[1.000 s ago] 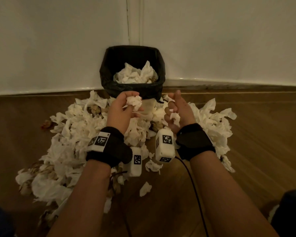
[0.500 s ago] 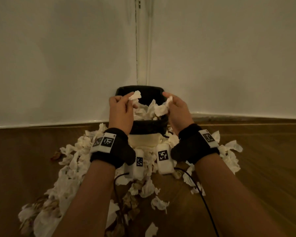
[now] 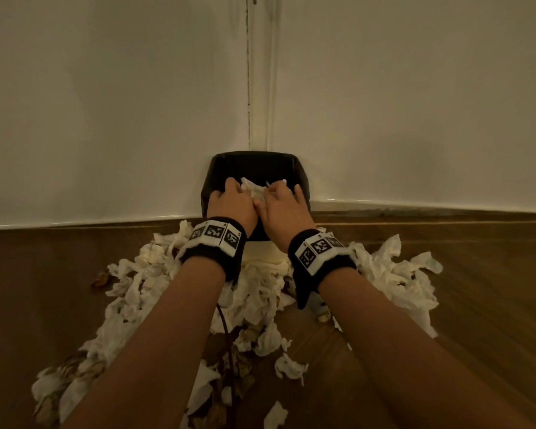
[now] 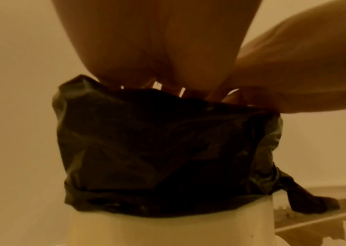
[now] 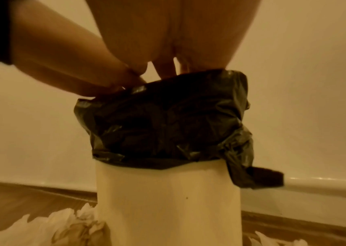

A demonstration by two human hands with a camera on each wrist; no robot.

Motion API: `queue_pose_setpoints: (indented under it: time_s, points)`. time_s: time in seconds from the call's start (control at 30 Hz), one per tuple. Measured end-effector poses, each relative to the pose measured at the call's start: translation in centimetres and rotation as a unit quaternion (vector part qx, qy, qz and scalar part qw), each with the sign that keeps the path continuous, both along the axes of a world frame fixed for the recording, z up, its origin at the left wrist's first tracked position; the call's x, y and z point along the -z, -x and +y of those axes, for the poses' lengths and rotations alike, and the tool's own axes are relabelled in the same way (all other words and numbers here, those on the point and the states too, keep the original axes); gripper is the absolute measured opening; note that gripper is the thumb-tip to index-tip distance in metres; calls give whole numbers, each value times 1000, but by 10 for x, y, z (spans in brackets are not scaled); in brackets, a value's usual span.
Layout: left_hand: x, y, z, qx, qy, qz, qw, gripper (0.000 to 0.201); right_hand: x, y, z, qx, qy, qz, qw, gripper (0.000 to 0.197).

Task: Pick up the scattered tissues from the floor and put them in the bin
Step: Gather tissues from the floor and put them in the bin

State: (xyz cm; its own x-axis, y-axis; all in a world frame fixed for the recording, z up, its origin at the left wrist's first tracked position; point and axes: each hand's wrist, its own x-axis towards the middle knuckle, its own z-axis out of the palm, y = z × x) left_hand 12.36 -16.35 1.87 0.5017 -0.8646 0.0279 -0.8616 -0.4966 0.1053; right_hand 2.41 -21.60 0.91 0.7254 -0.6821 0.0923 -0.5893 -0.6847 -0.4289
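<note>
White walls meet in a corner above wood floor (image 3: pixel 477 289). I note one bin (image 3: pixel 297 178) with black liner (image 5: pixel 168 124), tissues inside. My left hand (image 3: pixel 232 202) and right hand (image 3: pixel 283 209) press flat on them, fingers extended. Scattered tissues (image 3: pixel 143 283) heaped on floor, uncountable.

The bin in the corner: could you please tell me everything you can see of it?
The bin is a pale, smooth-walled container standing upright on the wooden floor in the corner where two white walls meet. A crinkled black liner bag is folded over its rim, one loose flap hanging at the side. White tissues lie inside. The left hand and right hand reach into its mouth onto them.
</note>
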Motion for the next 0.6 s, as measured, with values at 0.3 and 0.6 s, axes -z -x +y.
queue_pose_setpoints:
  time_s: [0.3,0.6]
  points:
    - [3,12,18,-32,237,22,971,34,-3,10,5,28,162,16,986,46]
    - [21,83,33,43,360,81,928,24,17,63,22,192,147,-151,959,25]
